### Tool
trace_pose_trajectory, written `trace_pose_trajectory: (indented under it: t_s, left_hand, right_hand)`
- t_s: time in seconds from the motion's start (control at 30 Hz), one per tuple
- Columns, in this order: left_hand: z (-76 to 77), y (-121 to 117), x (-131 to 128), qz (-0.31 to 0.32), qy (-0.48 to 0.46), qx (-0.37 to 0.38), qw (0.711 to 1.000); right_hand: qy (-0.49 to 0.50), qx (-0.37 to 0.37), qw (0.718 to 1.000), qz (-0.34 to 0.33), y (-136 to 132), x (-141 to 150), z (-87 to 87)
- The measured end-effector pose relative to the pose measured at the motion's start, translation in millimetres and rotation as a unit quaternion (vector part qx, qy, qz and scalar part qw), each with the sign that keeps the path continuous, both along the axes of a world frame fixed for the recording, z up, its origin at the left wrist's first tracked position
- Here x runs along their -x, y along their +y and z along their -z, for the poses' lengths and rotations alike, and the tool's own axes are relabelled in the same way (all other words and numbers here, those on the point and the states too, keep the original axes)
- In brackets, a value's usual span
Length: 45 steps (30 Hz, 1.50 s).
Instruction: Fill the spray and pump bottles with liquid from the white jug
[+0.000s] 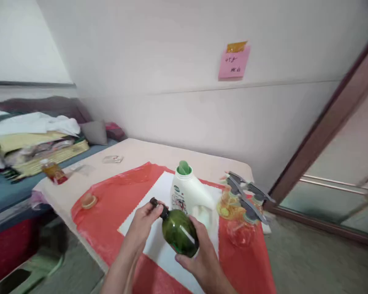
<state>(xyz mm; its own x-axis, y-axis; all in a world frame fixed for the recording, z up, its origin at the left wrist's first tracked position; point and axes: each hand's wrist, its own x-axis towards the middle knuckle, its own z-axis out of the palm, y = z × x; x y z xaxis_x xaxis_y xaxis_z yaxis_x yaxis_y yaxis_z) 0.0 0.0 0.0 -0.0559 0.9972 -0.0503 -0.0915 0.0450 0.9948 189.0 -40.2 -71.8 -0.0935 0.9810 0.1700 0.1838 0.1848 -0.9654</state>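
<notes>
My right hand (202,255) is wrapped round the body of a green pump bottle (179,232), which is tilted with its neck toward the left. At that neck, the fingers of my left hand (144,222) are closed on the black pump top (163,209). Whether the top is screwed tight I cannot tell. Just behind the bottle stands a white detergent jug (187,190) with a green spout and no cap on it. Both are over a white sheet (159,190) laid on a red cover (116,196).
On the right are several coloured jars (241,232) with dark blade-like pieces on top. A round cap (88,200) sits at the left of the red cover. Farther left stands an amber drink bottle (53,171). A pink note (234,63) hangs on the wall.
</notes>
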Motion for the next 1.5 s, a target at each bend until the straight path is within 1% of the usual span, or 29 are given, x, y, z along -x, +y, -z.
trace_pose_trajectory:
  t_s: [0.1,0.17,0.27,0.33,0.37,0.4,0.43,0.47,0.57,0.67,0.73,0.83,0.97,1.03,1.13,1.27,1.4,1.5]
  left_hand:
    - [0.7,-1.7,1.0,0.016,-0.02,-0.006,1.0]
    - [-0.5,-3.3,0.7,0.034,-0.056,-0.002,0.998]
    - [-5.6,-6.9,-2.3,0.066,-0.137,0.024,0.988]
    - [-9.8,-9.5,-5.9,0.077,-0.182,0.039,0.98]
    - [-11.5,-10.6,-8.0,0.077,-0.194,0.043,0.977]
    - [-12.6,-11.3,-10.3,0.07,-0.2,0.045,0.976]
    - [-12.9,-11.7,-12.7,0.058,-0.2,0.046,0.977]
    - [-12.5,-11.7,-15.0,0.044,-0.198,0.046,0.978]
    - [-6.8,-9.7,-21.2,0.008,-0.197,0.036,0.98]
    - [0.8,-6.4,-25.4,-0.023,-0.194,-0.004,0.981]
    - [4.1,-5.2,-27.0,-0.043,-0.19,-0.019,0.981]
    - [5.6,-5.6,-28.6,-0.063,-0.198,-0.008,0.978]
    - [3.8,-4.8,-29.8,-0.118,-0.205,0.0,0.972]
    - [2.1,-3.2,-29.8,-0.134,-0.207,-0.006,0.969]
    - [-2.0,-2.7,-29.4,-0.128,-0.217,-0.018,0.968]
    - [-9.4,-7.4,-29.7,-0.086,-0.24,-0.008,0.967]
    - [-14.0,-10.7,-31.1,-0.085,-0.246,0.012,0.965]
    - [-12.8,-9.7,-33.0,-0.093,-0.248,0.026,0.964]
  right_hand:
    - [0.087,0.059,0.994,-0.034,4.7,-2.3,0.4]
    - [0.161,0.1,0.979,-0.079,6.0,-3.9,-3.3]
    - [0.259,0.151,0.939,-0.169,2.8,-5.0,-16.5]
    - [0.329,0.169,0.898,-0.237,-1.5,-3.7,-26.8]
    - [0.361,0.173,0.878,-0.261,-3.4,-2.4,-30.6]
    - [0.386,0.173,0.864,-0.274,-4.7,-0.9,-33.0]
    - [0.399,0.168,0.859,-0.275,-5.3,0.8,-33.8]
    - [0.399,0.16,0.862,-0.268,-5.1,2.4,-33.1]
    - [0.383,0.145,0.885,-0.22,-1.4,4.7,-25.7]
    - [0.35,0.146,0.908,-0.177,1.9,2.7,-19.1]
    - [0.328,0.146,0.918,-0.166,2.7,0.8,-16.8]
    - [0.323,0.143,0.922,-0.162,2.3,0.9,-14.1]
    - [0.334,0.138,0.916,-0.174,0.5,4.1,-11.4]
    - [0.332,0.138,0.917,-0.173,-0.3,4.5,-11.7]
    - [0.325,0.139,0.922,-0.159,-0.7,3.3,-13.1]
    - [0.322,0.141,0.925,-0.147,-0.2,1.5,-13.5]
    - [0.323,0.148,0.922,-0.154,-1.1,1.4,-13.7]
    - [0.292,0.143,0.936,-0.135,-3.3,1.4,-16.5]
